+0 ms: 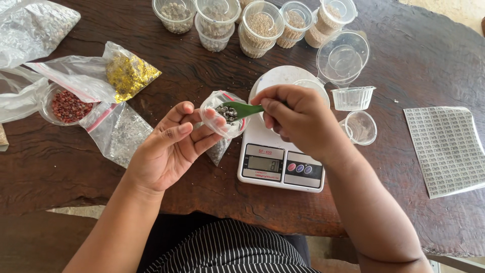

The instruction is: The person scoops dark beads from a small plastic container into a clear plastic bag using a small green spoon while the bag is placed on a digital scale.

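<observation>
We see a dark, rough-grained wooden desk (76, 167) under thin, glossy clear plastic bags (116, 132). The green spoon (241, 109) looks like smooth plastic, the white scale (275, 162) matt plastic.

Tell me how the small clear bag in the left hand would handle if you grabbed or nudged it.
The small clear bag looks floppy: thin film, held open by the left hand. Probably light, with few dark beads inside. Likely to spill if tipped, since its mouth gapes where the green spoon enters.

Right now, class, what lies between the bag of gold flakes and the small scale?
In the head view, the left hand holding a small clear bag lies between the bag of gold flakes and the scale.
</observation>
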